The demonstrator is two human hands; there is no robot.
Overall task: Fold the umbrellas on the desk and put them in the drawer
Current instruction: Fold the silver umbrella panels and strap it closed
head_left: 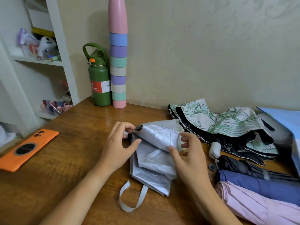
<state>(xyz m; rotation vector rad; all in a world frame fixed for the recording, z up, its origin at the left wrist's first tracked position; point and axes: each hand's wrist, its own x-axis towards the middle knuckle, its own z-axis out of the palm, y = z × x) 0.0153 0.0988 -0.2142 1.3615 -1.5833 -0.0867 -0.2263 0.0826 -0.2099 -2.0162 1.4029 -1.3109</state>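
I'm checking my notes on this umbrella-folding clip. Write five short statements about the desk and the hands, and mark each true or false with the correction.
1. Both hands are on the silver umbrella. True: the left hand pinches its canopy at one end and the right hand holds a fold.
2. The orange phone lies to the right of the silver umbrella. False: it lies to the left, near the desk edge.
3. The green bottle stands beside the stack of cups. True.
4. The floral umbrella is already neatly rolled. False: its canopy lies loose and spread.
5. The pink umbrella lies under the left hand. False: it lies at the right, beside the blue umbrella.
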